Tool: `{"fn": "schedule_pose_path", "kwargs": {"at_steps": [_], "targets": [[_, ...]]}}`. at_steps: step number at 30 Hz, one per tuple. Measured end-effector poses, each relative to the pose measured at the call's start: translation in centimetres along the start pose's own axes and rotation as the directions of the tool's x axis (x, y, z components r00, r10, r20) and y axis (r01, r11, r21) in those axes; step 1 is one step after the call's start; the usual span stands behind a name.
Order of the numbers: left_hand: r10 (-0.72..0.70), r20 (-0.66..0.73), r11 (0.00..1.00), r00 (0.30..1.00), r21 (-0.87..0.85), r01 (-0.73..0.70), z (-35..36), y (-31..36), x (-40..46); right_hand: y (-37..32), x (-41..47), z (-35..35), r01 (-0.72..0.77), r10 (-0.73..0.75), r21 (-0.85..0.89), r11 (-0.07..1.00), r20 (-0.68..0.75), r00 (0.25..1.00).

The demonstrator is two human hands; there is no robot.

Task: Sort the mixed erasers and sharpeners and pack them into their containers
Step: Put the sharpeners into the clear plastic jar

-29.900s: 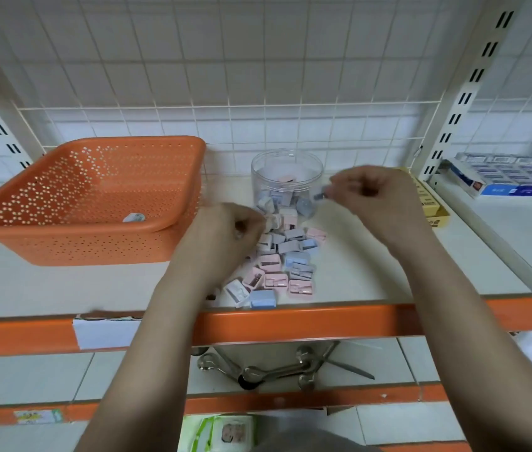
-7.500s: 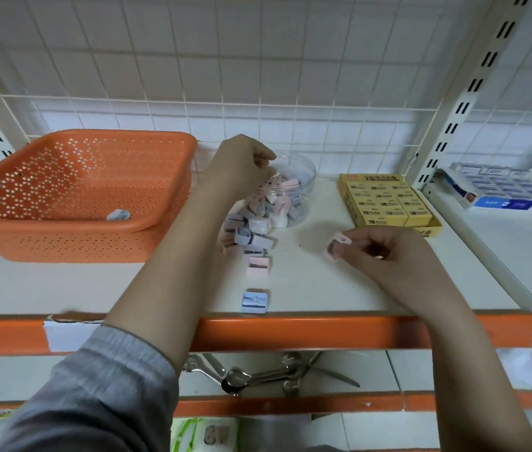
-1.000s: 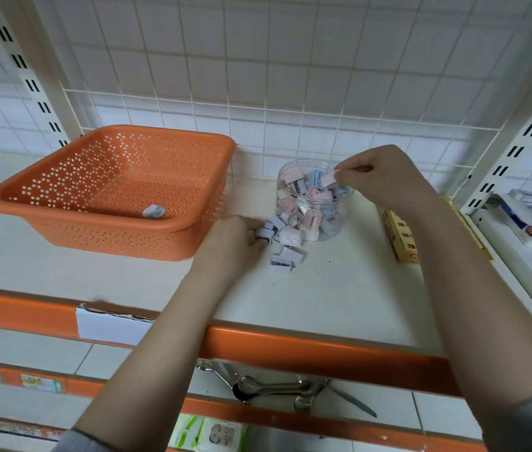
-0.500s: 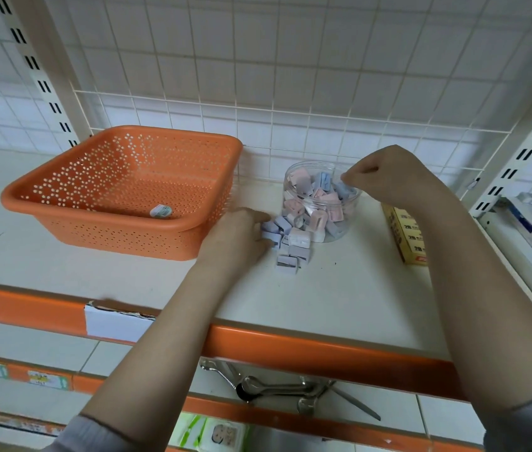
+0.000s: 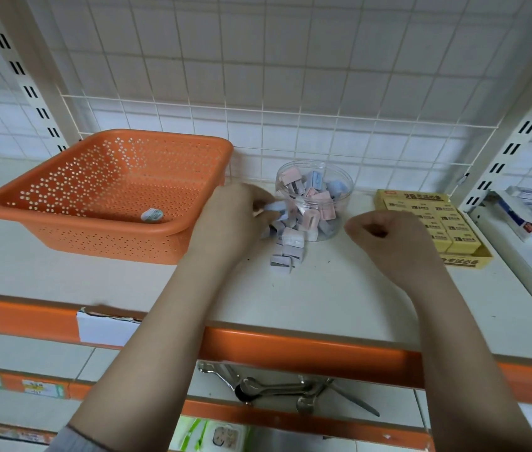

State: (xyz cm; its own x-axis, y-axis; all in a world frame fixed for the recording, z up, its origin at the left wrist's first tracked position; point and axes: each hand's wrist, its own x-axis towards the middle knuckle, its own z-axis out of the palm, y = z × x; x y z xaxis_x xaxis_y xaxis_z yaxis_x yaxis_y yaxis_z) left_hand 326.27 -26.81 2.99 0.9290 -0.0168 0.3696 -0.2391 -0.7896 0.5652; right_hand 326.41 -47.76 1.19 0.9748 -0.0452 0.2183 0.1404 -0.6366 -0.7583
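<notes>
We can read "2B" on the lid flap of the yellow cardboard eraser box [image 5: 427, 223] at three o'clock from the clear plastic jar [image 5: 315, 199]. It repeats on the small yellow erasers [image 5: 453, 228] packed inside. We cannot make out the other characters.

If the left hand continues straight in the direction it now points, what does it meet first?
The left hand, pinching a blue sharpener, points right and slightly away, toward the clear jar. It would probably meet the jar's near wall first, though depth is unclear.
</notes>
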Motion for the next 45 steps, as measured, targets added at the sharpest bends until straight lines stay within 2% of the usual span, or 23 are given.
{"fn": "schedule_pose_path", "kwargs": {"at_steps": [3, 5, 11, 14, 18, 24, 29, 32, 38, 42, 45], "targets": [[-0.001, -0.071, 0.995, 0.997, -0.097, -0.006, 0.2, 2.0, 1.5, 0.7, -1.2, 0.6, -0.033, 0.032, 0.037, 0.999, 0.037, 0.999], [0.001, -0.079, 0.995, 0.997, -0.096, -0.009, 0.5, 2.5, 3.3, 1.0, -1.7, 0.8, -0.052, 0.048, 0.062, 0.997, 0.062, 0.997], [-0.011, 0.054, 1.0, 0.998, 0.024, 0.009, 1.3, 1.6, 7.5, 1.5, -2.2, 1.0, -0.075, 0.069, 0.052, 0.996, 0.104, 0.992], [-0.022, 0.059, 1.0, 0.998, 0.012, 0.021, 1.4, 0.7, 7.7, 1.6, -2.3, 1.3, -0.076, 0.07, 0.057, 0.995, 0.112, 0.991], [-0.016, 0.006, 0.997, 1.0, -0.073, 0.016, 1.2, 0.2, 5.6, 1.4, -2.2, 2.3, -0.055, 0.049, 0.054, 0.997, 0.121, 0.991], [-0.013, -0.035, 0.988, 0.999, -0.152, 0.008, 0.2, 0.1, -0.6, -0.5, -0.8, 4.1, 0.096, -0.085, -0.076, 0.992, 0.134, 0.987], [-0.013, 0.032, 0.999, 0.999, -0.04, 0.014, 0.5, -1.6, -4.6, -1.6, 0.2, 5.1, 0.126, -0.103, -0.216, 0.968, 0.113, 0.988], [-0.062, 0.053, 0.998, 0.997, -0.024, 0.064, 0.8, -2.4, -5.7, -1.5, 0.4, 5.6, 0.116, -0.085, -0.263, 0.958, 0.126, 0.988], [-0.111, 0.086, 0.994, 0.99, 0.006, 0.111, 1.0, -3.2, -6.1, -1.3, 0.5, 5.4, 0.077, -0.059, -0.175, 0.982, 0.104, 0.993], [-0.117, 0.135, 0.993, 0.984, 0.036, 0.113, 1.4, -3.0, -5.7, -1.9, 1.1, 3.4, 0.076, -0.076, 0.001, 0.997, 0.026, 0.997], [-0.117, 0.173, 0.993, 0.978, 0.055, 0.109, 1.9, -2.7, -5.1, -2.7, 2.9, 1.2, 0.129, -0.123, 0.069, 0.989, -0.087, 0.989]]}}
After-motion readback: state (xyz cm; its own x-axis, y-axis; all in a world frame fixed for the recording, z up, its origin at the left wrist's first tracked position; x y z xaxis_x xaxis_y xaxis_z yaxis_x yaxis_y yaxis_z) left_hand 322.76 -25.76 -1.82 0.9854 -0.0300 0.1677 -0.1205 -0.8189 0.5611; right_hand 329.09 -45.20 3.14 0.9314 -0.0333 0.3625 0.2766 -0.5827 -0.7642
